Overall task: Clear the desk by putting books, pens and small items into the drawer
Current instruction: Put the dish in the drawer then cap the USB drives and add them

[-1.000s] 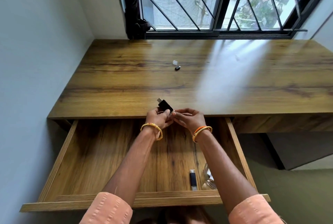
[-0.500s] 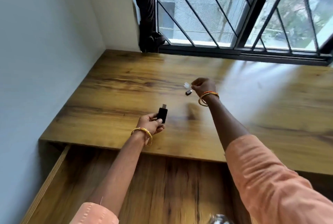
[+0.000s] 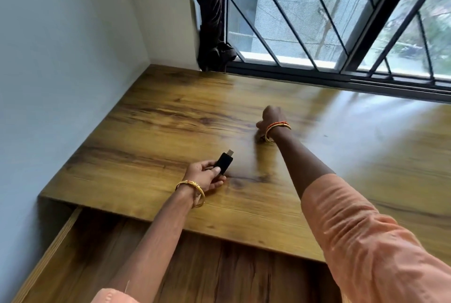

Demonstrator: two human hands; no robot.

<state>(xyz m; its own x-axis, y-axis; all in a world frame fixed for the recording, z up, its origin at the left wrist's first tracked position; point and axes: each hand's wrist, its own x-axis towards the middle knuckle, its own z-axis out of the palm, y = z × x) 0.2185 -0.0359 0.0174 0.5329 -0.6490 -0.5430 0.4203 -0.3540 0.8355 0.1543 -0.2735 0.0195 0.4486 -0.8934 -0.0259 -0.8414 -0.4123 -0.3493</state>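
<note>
One small black stick [image 3: 224, 163] with a metal plug at its far end shows on this side of the desk [image 3: 170, 137], and it is the only loose item that can be counted here. Two hands are in view, each with bangles at the wrist. The left hand [image 3: 203, 177] grips the black stick between thumb and fingers, holding its near end so the plug points away toward the window [image 3: 317, 22]; the hand hovers just above the desk near its front edge. The right hand [image 3: 272, 119] is stretched farther out over the middle of the desk, fingers curled in toward the palm in a loose fist (it is blurred, and whether anything sits inside it cannot be told). Below the front edge of the desk, one drawer [image 3: 73, 263] stands pulled out; the part of its wooden floor that shows has nothing lying on it, and both arms in peach sleeves [image 3: 366, 249] cross above it.
</note>
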